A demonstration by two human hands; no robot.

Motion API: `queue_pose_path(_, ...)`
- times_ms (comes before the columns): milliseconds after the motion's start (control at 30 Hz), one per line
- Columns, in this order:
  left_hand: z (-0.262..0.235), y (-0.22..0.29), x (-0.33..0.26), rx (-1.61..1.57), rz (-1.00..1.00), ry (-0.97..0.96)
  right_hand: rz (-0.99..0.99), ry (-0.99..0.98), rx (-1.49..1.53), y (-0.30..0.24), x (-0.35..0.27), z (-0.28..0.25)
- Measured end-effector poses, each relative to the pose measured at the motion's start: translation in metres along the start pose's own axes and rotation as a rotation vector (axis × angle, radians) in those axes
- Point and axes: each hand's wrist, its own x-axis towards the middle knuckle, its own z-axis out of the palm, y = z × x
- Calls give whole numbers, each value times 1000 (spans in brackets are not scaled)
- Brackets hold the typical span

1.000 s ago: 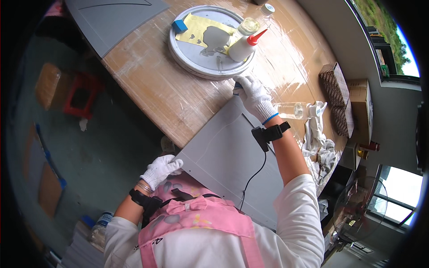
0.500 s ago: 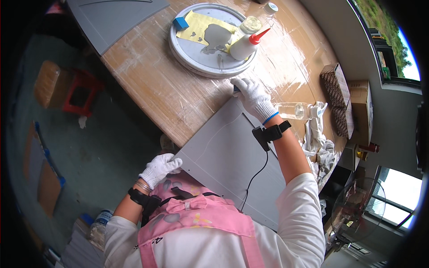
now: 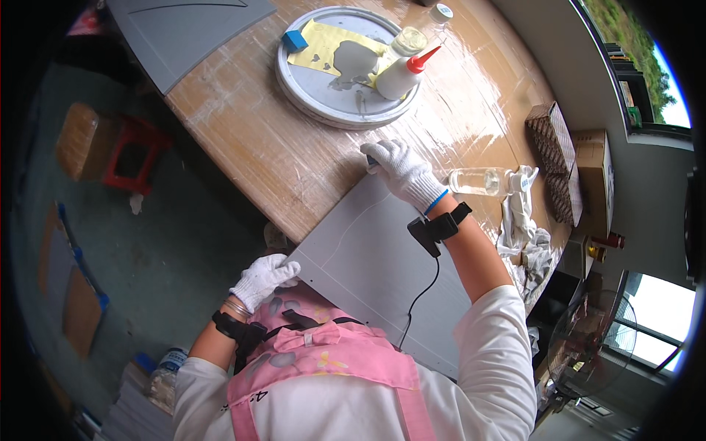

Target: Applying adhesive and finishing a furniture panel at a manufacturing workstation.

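A flat grey panel (image 3: 353, 253) with thin pale lines on it lies over the near edge of the table, in front of my body. My left hand (image 3: 263, 281), in a white knit glove, is closed on the panel's left corner. At the panel's far end, my gloved right hand (image 3: 401, 170) is closed round a small blue block (image 3: 372, 160), mostly hidden by the fingers. Beyond it stands a round white lid (image 3: 309, 109) holding a yellow sheet (image 3: 321, 45) with grey smears, another blue block (image 3: 296, 40), a red-tipped squeeze bottle (image 3: 398, 79) and a glass jar (image 3: 409, 42).
The wooden table (image 3: 243, 132) has a film-like covering. Another grey panel (image 3: 184, 33) lies at its far left. On the right are a clear bottle (image 3: 478, 181), crumpled rags (image 3: 535, 253) and patterned boxes (image 3: 553, 158). A red stool (image 3: 140, 151) stands on the floor, left.
My right hand has moved a little left and nearer along the panel's far end, with the blue block in it. My left hand stays at the corner.
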Motion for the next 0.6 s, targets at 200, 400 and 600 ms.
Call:
queue_pose_path(200,0,-3,2,19,-26,15,194,275,-193,46,-6,-17)
queue_pose_path(400,1,-1,1,0,-28,22,430,302,177,31,-16,-14)
queue_pose_path(600,1,-4,2,37,13,55,570,197,388,35,-41,-13)
